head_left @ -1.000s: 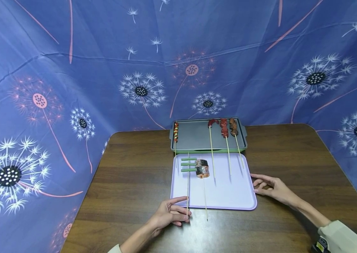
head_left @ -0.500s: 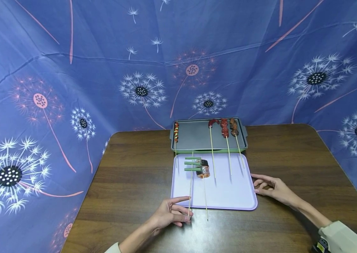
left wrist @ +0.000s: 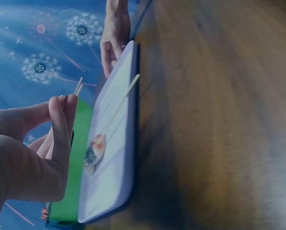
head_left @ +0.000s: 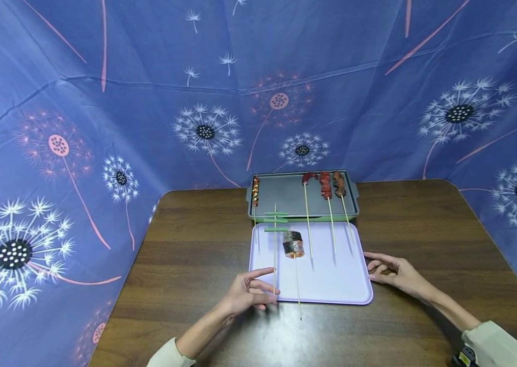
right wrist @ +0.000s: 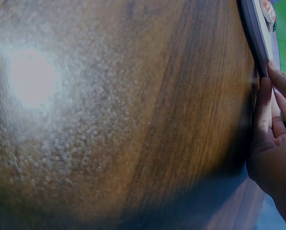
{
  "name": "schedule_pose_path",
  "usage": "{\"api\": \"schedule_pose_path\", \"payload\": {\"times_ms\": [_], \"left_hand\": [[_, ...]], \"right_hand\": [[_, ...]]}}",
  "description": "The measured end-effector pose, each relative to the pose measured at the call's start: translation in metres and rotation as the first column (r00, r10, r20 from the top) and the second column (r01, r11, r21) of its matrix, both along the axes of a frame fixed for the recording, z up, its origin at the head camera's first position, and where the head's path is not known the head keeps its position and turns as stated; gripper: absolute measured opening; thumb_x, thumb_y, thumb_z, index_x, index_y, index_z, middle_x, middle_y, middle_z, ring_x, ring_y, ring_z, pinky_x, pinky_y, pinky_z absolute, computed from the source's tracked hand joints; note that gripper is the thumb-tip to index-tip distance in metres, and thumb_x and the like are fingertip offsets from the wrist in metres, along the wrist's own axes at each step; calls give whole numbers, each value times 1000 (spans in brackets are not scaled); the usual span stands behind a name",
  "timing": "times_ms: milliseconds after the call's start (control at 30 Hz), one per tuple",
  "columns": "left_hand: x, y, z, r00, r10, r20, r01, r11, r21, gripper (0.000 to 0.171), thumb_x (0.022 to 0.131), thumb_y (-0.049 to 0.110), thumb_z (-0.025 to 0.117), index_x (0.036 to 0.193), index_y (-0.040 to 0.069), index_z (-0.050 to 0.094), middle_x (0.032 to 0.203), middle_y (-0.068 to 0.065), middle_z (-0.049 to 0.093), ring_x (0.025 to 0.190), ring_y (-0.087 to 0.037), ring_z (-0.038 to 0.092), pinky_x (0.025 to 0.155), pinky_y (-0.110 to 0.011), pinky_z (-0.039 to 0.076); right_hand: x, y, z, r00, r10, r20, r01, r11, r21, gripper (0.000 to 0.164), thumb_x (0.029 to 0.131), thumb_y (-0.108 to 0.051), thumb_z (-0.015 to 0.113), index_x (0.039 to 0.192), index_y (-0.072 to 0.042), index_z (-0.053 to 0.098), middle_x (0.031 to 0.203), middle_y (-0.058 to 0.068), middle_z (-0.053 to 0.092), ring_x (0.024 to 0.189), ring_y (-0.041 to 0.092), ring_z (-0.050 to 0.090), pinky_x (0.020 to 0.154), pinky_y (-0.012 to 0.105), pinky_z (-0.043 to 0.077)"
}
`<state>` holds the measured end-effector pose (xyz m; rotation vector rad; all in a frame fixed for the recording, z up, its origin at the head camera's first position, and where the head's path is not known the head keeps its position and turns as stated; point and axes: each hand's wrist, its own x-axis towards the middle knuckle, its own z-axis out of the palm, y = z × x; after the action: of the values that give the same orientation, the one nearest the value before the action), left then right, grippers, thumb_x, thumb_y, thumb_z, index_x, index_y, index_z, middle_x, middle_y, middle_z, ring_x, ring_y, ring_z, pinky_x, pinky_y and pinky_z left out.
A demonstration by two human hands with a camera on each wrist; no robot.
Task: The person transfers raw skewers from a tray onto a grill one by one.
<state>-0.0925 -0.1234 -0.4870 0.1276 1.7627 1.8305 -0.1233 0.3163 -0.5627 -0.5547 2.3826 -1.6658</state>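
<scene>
My left hand [head_left: 250,293] pinches the lower end of a wooden skewer [head_left: 276,220] with three green stalk pieces across it. The green pieces are over the front edge of the dark grill pan [head_left: 281,196]. In the left wrist view, thumb and fingertips of the left hand [left wrist: 32,153] meet round the stick. My right hand [head_left: 393,272] touches the right edge of the lilac tray [head_left: 331,288] with fairly straight thumb and index finger; the right wrist view shows this hand [right wrist: 274,139] at the rim. A skewer of dark-skinned fish chunks [head_left: 293,244] lies on the tray.
On the grill pan lie a small vegetable skewer [head_left: 255,191] at left, and at right a curled red skewer [head_left: 308,178], a red meat skewer [head_left: 325,184] and a brown one [head_left: 339,184]. Their sticks reach over the tray. A blue patterned cloth [head_left: 240,127] hangs behind the wooden table [head_left: 185,239].
My left hand first shifts slightly right, then moves forward with the green skewer, whose pieces go from beside the fish to the pan's front edge. The right hand stays at the tray.
</scene>
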Motion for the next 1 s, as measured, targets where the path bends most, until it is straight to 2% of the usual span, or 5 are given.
{"api": "schedule_pose_path", "payload": {"times_ms": [167, 467, 767, 1000], "left_hand": [[-15, 4, 7, 1000, 3, -18, -4, 1000, -18, 71, 85, -9, 71, 151, -5, 43, 109, -23, 76, 75, -6, 74, 59, -17, 57], [-43, 8, 16, 1000, 2, -23, -3, 998, -61, 70, 88, -7, 70, 152, -1, 44, 110, -22, 76, 77, -9, 75, 61, -19, 58], [-73, 12, 28, 1000, 11, -12, -12, 995, -95, 68, 89, -8, 69, 152, 1, 44, 114, -24, 74, 80, -10, 76, 62, -19, 58], [-95, 14, 27, 999, 44, -17, -46, 989, -143, 66, 90, -8, 69, 151, 2, 47, 114, -21, 75, 81, -12, 76, 62, -19, 59]], "right_hand": [[-1, 1, 0, 1000, 1, 2, -1, 1000, -3, 54, 91, 1, 72, 139, 16, 51, 103, 10, 71, 85, 4, 69, 70, 18, 55], [-1, 2, 1, 1000, 7, 6, -7, 1000, 10, 55, 92, -1, 73, 139, 15, 50, 104, 12, 71, 85, 4, 69, 71, 17, 55], [0, 4, -1, 1000, 23, -10, -24, 999, -24, 54, 91, 3, 72, 138, 18, 49, 104, 8, 71, 86, 2, 68, 71, 18, 57], [-1, 2, 0, 1000, 29, -6, -29, 999, -23, 54, 91, 4, 71, 138, 18, 48, 105, 5, 72, 87, 2, 69, 71, 18, 57]]}}
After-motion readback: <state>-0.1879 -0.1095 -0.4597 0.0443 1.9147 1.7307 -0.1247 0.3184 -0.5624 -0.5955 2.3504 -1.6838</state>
